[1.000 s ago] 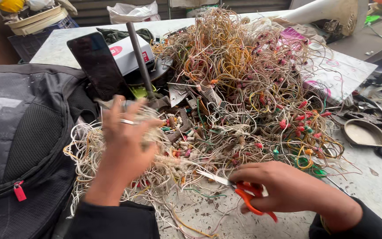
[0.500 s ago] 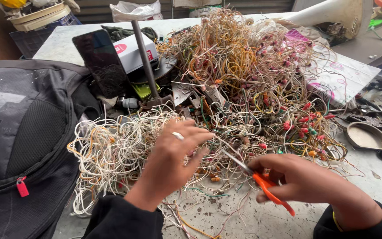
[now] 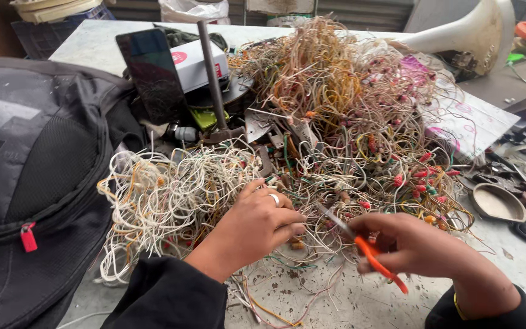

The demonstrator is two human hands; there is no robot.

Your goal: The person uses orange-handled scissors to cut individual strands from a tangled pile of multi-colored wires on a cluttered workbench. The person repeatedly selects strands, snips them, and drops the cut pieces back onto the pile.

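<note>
Against the picture from a second ago, the left hand (image 3: 257,228) has slid rightward off the pale wire bundle and now sits at the near edge of the big wire tangle (image 3: 336,140), fingers (image 3: 287,222) curled together and pinching thin strands just left of the scissor tips. The right hand (image 3: 424,247) has drawn in closer too; it is closed around the orange-handled scissors (image 3: 366,247), whose blades point up-left into the tangle's near edge, where they look slightly apart (hard to be sure at this size). With both hands meeting on the same few strands, the work reads as cutting or trimming a wire held taut between them.

The tangle lies on a pale, stained and scratched tabletop (image 3: 348,298). Left of it the whitish wire bundle (image 3: 165,201) spills toward a black backpack (image 3: 38,183) with a red zip pull. Behind the tangle's left part stand a dark phone (image 3: 153,73), a white box (image 3: 199,61) and a hammer (image 3: 214,79) with its handle upright. To the tangle's right lie a small round metal dish (image 3: 497,204) and mixed tools; beyond it rests a large cream-coloured horn-shaped piece (image 3: 476,33).
</note>
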